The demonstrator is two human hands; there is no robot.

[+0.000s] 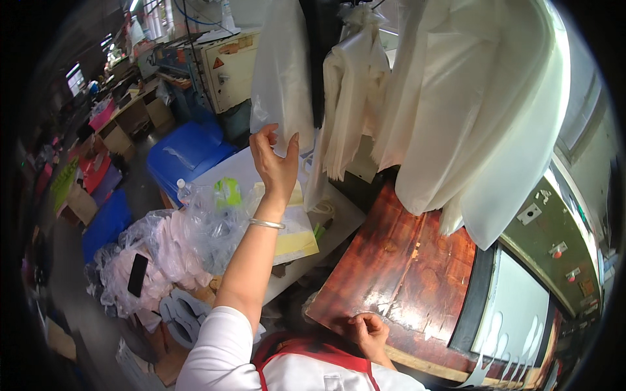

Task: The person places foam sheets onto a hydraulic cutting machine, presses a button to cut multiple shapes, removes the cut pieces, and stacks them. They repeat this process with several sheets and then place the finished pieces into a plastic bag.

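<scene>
My left hand (277, 159) is raised at the lower end of a hanging translucent plastic bag (280, 72). Its thumb points up, apart from the bent fingers, and a silver bangle circles the wrist. The fingertips overlap the bag's lower edge; whether they touch it I cannot tell. My right hand (370, 335) rests low, by the near edge of a glossy reddish-brown wooden table (398, 260). Its fingers are curled in, with nothing showing in them. Bundles of long whitish plastic bags (355, 98) hang beyond the table, and larger plastic sheets (456, 98) droop over its far side.
Left of my forearm, a pale table holds clear plastic wrapping (215, 218) and yellow paper (293, 234). A black phone (137, 275) lies on pinkish bagged pieces. Behind are a blue chair (186, 153) and a cream metal cabinet (228, 68). A pale panel (512, 306) adjoins the wooden table.
</scene>
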